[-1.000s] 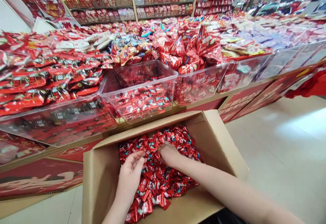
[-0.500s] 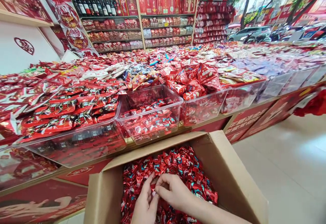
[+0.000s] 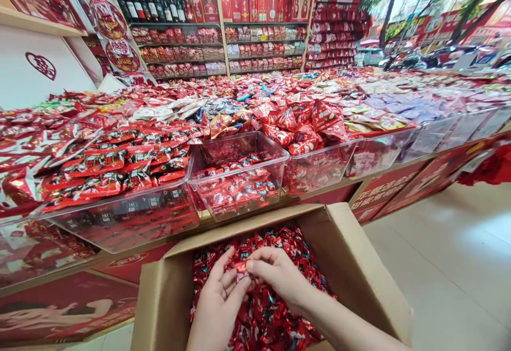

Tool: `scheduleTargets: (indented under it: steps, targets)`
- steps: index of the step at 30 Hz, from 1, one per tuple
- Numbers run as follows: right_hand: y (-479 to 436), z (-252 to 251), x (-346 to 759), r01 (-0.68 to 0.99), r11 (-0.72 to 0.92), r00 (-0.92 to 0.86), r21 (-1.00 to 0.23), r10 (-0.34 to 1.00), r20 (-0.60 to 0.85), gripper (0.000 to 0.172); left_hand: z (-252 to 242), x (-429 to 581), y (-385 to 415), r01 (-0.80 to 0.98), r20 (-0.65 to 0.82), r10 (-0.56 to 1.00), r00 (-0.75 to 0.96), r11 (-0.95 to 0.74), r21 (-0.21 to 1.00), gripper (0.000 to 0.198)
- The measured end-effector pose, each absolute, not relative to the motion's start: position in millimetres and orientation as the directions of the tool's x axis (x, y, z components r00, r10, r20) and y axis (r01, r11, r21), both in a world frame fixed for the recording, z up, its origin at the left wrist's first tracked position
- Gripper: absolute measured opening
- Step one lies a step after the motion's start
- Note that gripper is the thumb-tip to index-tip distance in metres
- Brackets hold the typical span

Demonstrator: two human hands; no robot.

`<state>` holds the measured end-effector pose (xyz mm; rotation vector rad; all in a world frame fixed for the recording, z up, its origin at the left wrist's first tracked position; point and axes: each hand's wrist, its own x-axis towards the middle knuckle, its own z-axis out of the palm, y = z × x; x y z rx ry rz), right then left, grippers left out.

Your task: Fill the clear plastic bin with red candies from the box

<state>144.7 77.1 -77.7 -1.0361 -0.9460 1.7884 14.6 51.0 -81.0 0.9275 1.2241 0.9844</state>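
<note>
Above an open cardboard box [image 3: 369,271], both hands meet over a heap of shiny red wrapped candies [image 3: 275,316]. My right hand [image 3: 275,276] pinches a small red wrapped candy [image 3: 241,268] between thumb and fingers. My left hand [image 3: 217,295] supports the same candy from the other side, its fingers curled and its thumb near the candy's lower end. The fingertips partly cover the candy. Just beyond the box, a clear plastic bin [image 3: 239,202] is partly filled with similar red candies.
More clear bins stand along the counter, among them a left bin [image 3: 131,223] heaped with red packets and a right bin [image 3: 319,170] holding red pouches. Shelves with bottles [image 3: 154,7] rise behind. Tiled floor [image 3: 447,255] lies at the right.
Both hands have risen slightly off the heap with the candy between them. My left hand has shifted left and its fingers have spread somewhat. The view has moved a little.
</note>
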Motion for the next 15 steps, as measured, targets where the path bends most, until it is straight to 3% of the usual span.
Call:
scheduleTargets:
  steps: [6, 11, 13, 15]
  targets:
    - [78, -72, 145, -0.275, -0.275, -0.209, -0.921, 0.952, -0.222, 0.022, -61, 13, 48, 0.068, -0.299, 0.951, 0.079, 0.295, 0.953, 0.072]
    - [74, -73, 147, -0.206, -0.235, -0.193, -0.95, 0.961, -0.196, 0.024, -58, 14, 47, 0.011, -0.331, 0.942, 0.054, 0.331, 0.944, 0.078]
    - [70, -72, 151, -0.059, -0.03, -0.17, -0.998, 0.985, -0.02, 0.02, -60, 13, 48, -0.033, -0.357, 0.934, 0.02, 0.358, 0.933, 0.08]
    - [65, -73, 155, 0.142, 0.307, -0.239, -0.941, 0.933, 0.268, 0.018, -64, 11, 48, -0.068, -0.37, 0.929, 0.011, 0.37, 0.927, 0.082]
